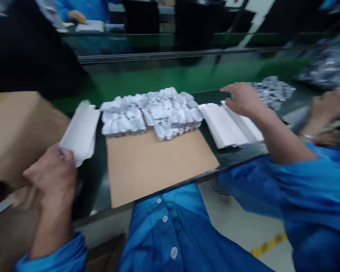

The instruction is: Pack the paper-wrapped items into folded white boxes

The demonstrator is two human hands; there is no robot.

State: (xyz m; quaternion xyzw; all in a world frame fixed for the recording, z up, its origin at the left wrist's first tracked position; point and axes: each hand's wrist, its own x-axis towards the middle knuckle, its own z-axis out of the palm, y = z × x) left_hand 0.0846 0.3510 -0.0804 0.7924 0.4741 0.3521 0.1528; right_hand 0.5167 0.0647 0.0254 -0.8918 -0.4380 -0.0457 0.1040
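My left hand (52, 170) is closed at the near end of a stack of white thin sheets (82, 132), left of the cardboard; its fingertips are partly hidden. My right hand (242, 99) hovers over the far end of two white stacks (225, 122) on the right, fingers stretched out and nothing visible in them. Between the hands lies a flat brown cardboard sheet (158, 162). Rows of small white-and-grey wrapped pieces (153, 111) are heaped along its far edge. Motion blur hides what the pieces are.
A large cardboard box (19, 132) stands at the left. Silvery small pieces (273, 90) are piled beyond my right hand. A co-worker's hand (327, 107) is at the far right. Behind runs a green belt (170, 73) with a dark rail; another person in blue works across it.
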